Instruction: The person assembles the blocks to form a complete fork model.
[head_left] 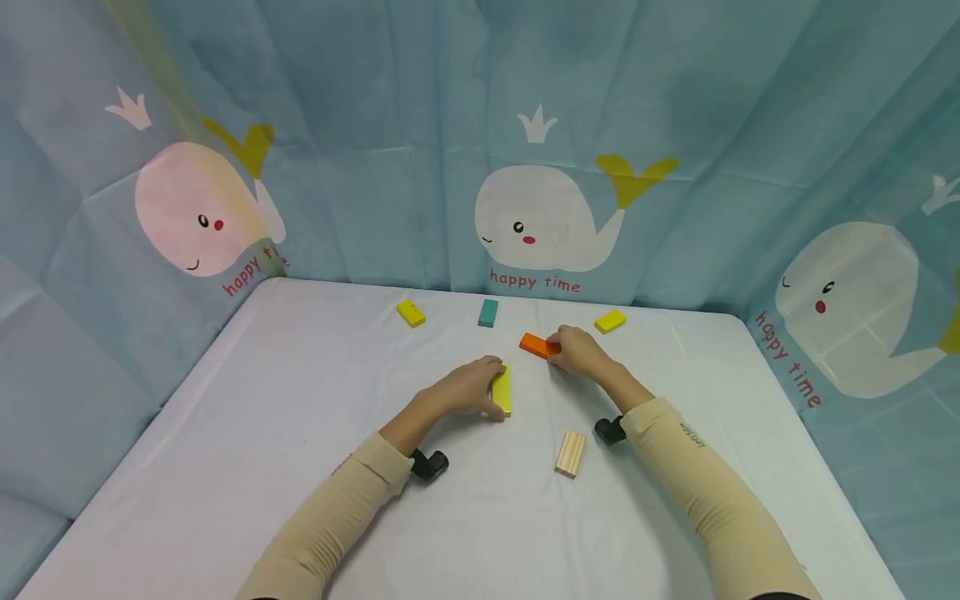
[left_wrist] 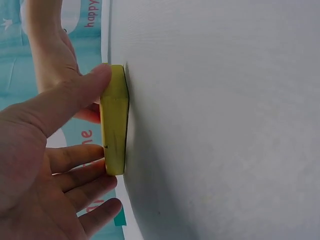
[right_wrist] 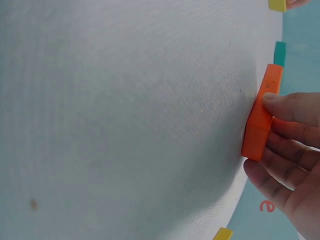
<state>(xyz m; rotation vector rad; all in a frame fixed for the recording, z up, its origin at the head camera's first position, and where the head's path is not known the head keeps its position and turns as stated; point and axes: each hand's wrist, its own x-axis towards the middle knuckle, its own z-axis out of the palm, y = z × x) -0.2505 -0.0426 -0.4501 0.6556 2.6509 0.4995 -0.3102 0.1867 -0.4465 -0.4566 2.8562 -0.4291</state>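
Near the middle of the white table, my left hand (head_left: 474, 387) holds a yellow block (head_left: 501, 392) lying on the cloth. In the left wrist view the thumb (left_wrist: 97, 80) presses one end of this yellow block (left_wrist: 115, 130), and fingers touch the far part. Farther back and to the right, my right hand (head_left: 579, 350) pinches an orange block (head_left: 536, 346), whose right end is hidden by the fingers. The right wrist view shows the thumb on the near side of the orange block (right_wrist: 261, 112), with other fingers behind and below it.
A ridged wooden block (head_left: 571, 454) lies between the forearms. Toward the back edge are a yellow block (head_left: 411, 313), a teal block (head_left: 488, 313) and another yellow block (head_left: 610, 322). Behind the table (head_left: 247, 433) hangs a blue whale-print curtain (head_left: 360, 208).
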